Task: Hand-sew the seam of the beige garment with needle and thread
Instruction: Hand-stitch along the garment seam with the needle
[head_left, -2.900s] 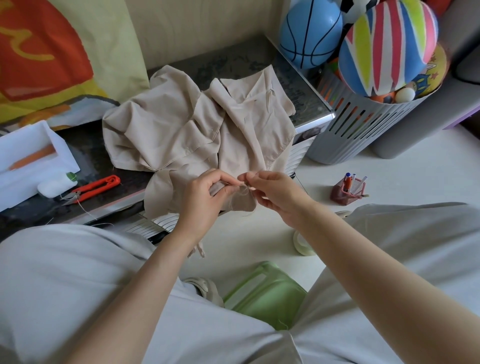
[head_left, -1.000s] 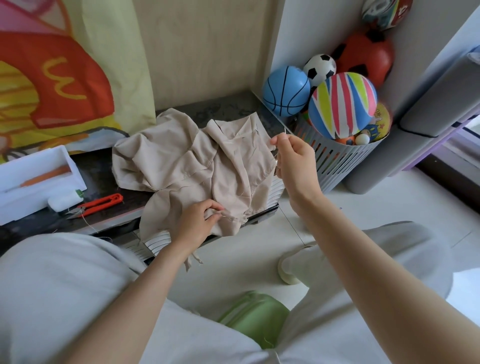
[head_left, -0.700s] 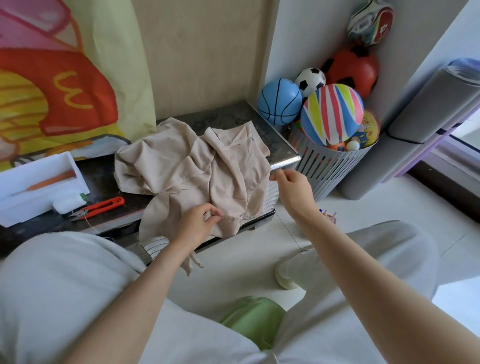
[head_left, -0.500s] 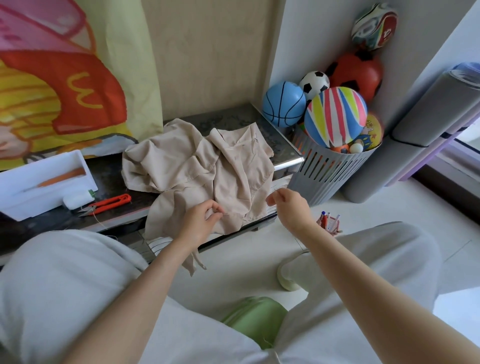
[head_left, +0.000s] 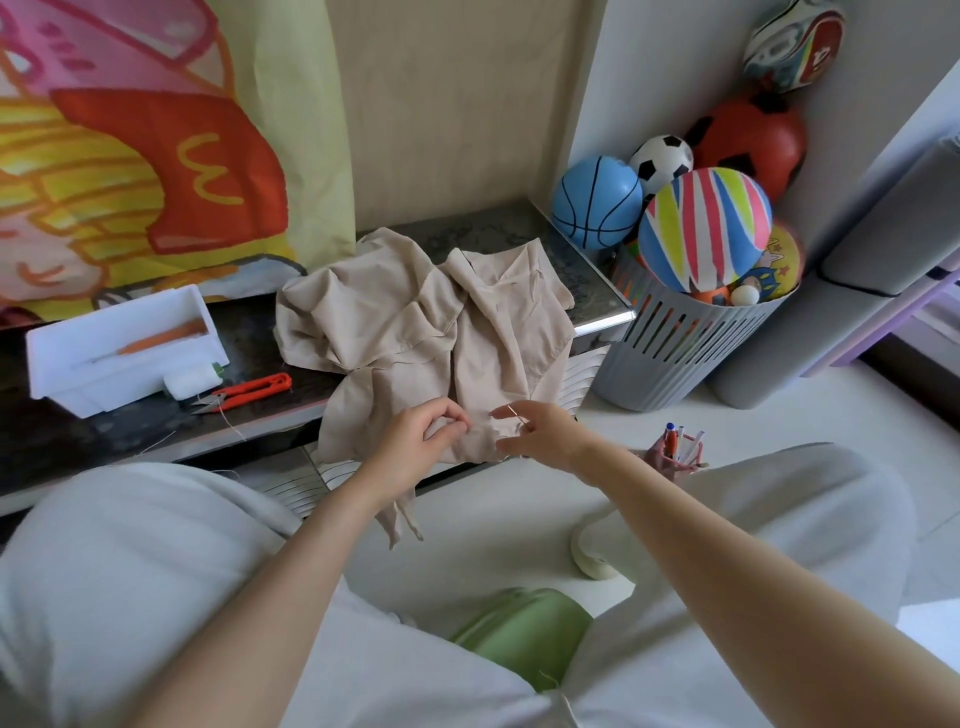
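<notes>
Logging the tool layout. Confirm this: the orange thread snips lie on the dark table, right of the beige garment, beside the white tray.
Wrong side. The head view shows the orange thread snips left of the beige garment, not right; they do lie on the dark table beside the white tray.

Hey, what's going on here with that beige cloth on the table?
A person is hand-sewing a beige garment that lies crumpled on a dark tabletop. The left hand pinches the fabric's lower edge. The right hand holds a needle right beside that spot. Orange thread snips lie on the table to the left, with no hand on them.
</notes>
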